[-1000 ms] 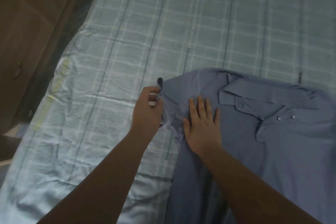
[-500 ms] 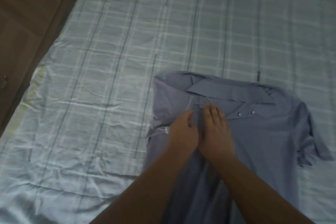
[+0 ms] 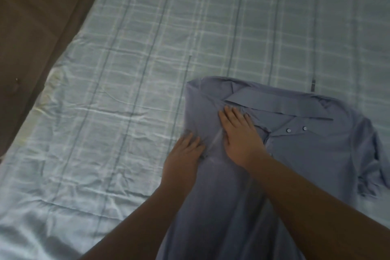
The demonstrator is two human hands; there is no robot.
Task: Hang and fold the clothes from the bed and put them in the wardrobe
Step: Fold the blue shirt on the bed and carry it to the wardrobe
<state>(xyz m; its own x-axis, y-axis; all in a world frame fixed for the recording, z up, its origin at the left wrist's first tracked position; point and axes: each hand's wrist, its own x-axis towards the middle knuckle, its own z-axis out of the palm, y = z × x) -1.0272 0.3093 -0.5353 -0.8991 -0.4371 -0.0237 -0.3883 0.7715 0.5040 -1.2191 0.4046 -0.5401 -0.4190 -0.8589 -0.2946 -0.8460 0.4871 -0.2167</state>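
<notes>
**Item:** polo shirt (image 3: 316, 154), blue-grey, face up on the bed (image 3: 147, 69). It lies toward the near edge and well apart from the left edge. The collar (image 3: 274, 105) points to the far side, with two buttons (image 3: 288, 130) showing.

**Condition:** the side nearer the bed's left edge is folded inward over the chest. The opposite sleeve (image 3: 371, 175) is crumpled and unfolded.

**Left hand** (image 3: 182, 152): fingers straight, gripping nothing, laid on the folded edge, apparently to stop the fold springing back.

**Right hand** (image 3: 240, 135): flat, palm down, just beside the left hand and below the collar, judged to be smoothing the fold.

**Status:** folding is at an early stage; the wardrobe is not in view.
</notes>
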